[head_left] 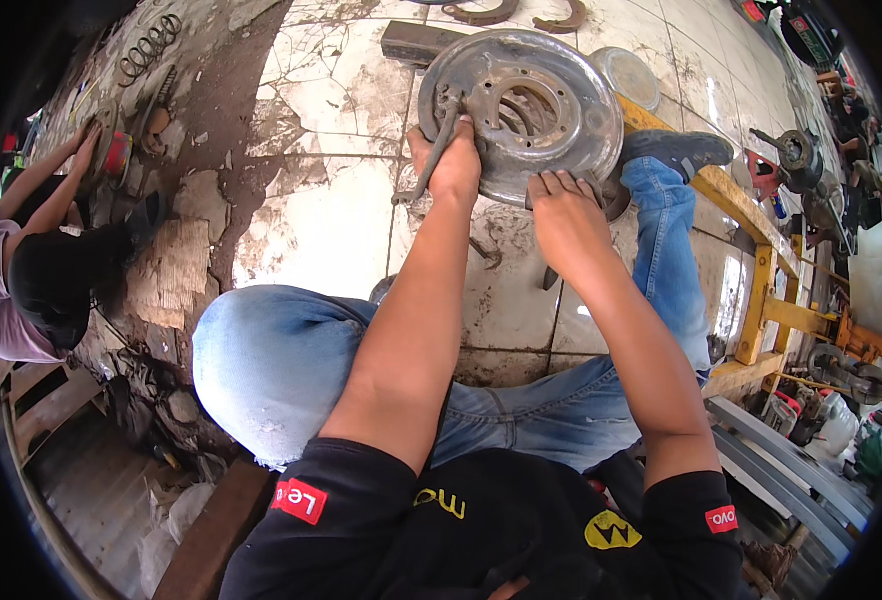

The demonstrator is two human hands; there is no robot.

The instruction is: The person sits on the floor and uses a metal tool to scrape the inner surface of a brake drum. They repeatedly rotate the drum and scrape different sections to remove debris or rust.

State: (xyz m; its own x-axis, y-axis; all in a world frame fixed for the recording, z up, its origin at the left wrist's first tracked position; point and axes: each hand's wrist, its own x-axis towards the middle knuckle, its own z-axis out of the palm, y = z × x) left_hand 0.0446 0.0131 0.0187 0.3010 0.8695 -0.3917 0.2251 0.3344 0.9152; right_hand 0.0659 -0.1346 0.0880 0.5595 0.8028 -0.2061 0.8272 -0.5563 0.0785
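Observation:
A round, greasy brake backing plate (591,130) with a holed centre is propped tilted in front of me. My left hand (453,165) is closed at its left side, with a thin metal lever (431,170) lying between thumb and fingers. The lever's upper end meets the plate. Over the plate's lower rim curl the fingers of my right hand (566,210); what lies under them is mostly hidden. Below that hand a dark pointed piece (551,278) shows, and I cannot tell whether it is held.
Curved brake shoes (481,12) and a dark block (416,43) lie beyond the plate. A round clear lid (629,78) is on the tiles. At right stands a yellow metal frame (761,300). Far left, another person's hands (86,145) work near a coil spring (151,48).

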